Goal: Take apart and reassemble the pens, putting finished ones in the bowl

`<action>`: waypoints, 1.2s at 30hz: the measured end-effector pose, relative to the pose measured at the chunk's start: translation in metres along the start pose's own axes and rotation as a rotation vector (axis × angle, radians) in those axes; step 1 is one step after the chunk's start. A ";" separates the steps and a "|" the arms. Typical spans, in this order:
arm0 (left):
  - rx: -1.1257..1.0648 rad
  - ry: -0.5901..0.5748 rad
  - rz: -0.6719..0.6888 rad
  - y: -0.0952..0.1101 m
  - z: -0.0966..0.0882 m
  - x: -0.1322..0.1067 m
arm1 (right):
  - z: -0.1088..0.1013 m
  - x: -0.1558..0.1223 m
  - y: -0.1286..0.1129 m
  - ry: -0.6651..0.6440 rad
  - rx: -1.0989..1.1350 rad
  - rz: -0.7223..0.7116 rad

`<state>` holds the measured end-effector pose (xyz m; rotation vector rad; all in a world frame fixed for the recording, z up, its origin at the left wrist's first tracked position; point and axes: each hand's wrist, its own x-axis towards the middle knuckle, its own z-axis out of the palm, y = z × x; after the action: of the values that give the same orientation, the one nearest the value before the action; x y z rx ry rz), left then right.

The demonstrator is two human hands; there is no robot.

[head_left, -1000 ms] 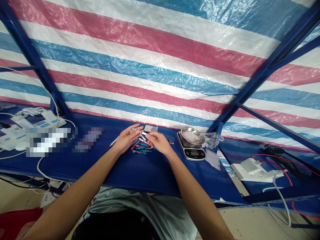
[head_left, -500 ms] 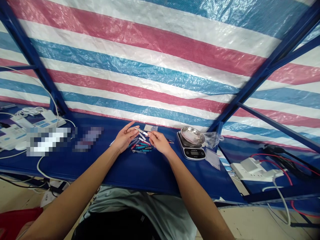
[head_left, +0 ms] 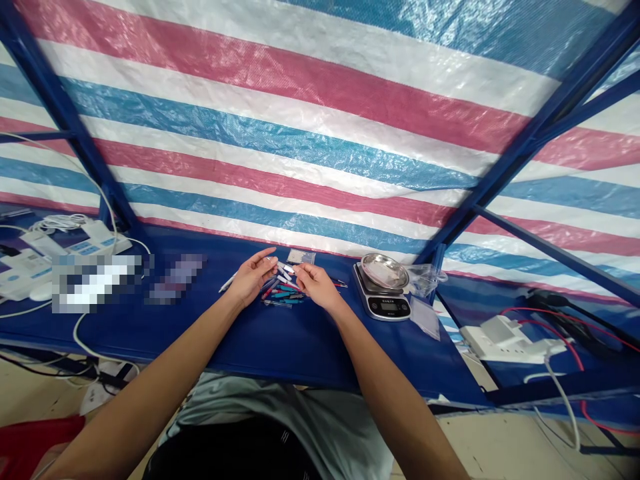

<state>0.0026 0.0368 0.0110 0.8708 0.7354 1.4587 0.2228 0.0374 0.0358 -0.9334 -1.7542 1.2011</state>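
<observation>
Over the middle of the blue table, my left hand (head_left: 251, 277) and my right hand (head_left: 319, 284) face each other. A slim white pen (head_left: 286, 267) spans the gap between them. Left thumb and fingers pinch one end, with the index finger stretched out past it; the right fingertips close around the other end. How the pen's parts fit together is too small to make out. Beneath the hands lies a loose pile of pens and pen parts (head_left: 286, 293) in teal, red, white and clear. Another white pen (head_left: 227, 283) rests left of my left hand.
A kitchen scale (head_left: 389, 308) with a steel bowl (head_left: 385, 272) stands to the right, beside clear plastic bags (head_left: 425, 317). A small bag of pale bits (head_left: 301, 257) lies behind the pile. Power strips (head_left: 100, 241) and cables are at left; another power strip (head_left: 515, 340) is at right.
My left hand has shifted slightly right and its fingers sit closer to my right hand, so less of the white pen shows between them. My right hand has barely moved.
</observation>
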 end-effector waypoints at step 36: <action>0.483 -0.158 0.119 -0.004 0.010 -0.012 | 0.011 0.019 0.024 0.527 0.697 0.120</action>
<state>0.0134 0.0244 0.0121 1.4024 0.9461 1.3148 0.2083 0.0569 0.0140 -0.8237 -0.7851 1.3531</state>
